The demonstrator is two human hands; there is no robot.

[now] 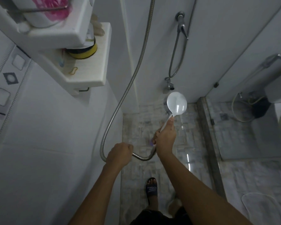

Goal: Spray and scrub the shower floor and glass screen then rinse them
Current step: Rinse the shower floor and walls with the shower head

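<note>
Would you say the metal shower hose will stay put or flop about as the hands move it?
Likely floppy: the hose sags in a loop between the left hand and right hand. Its ribbed metal probably resists sharp kinks. It may be slippery if wet.

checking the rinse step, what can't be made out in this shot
Head view only:
- Shower head: spray face turned away, so water flow is unclear.
- Hose: upper end cut off by the top edge.
- Right hand: purple item beneath it, mostly covered.
- Left hand hides its stretch of hose.
</note>
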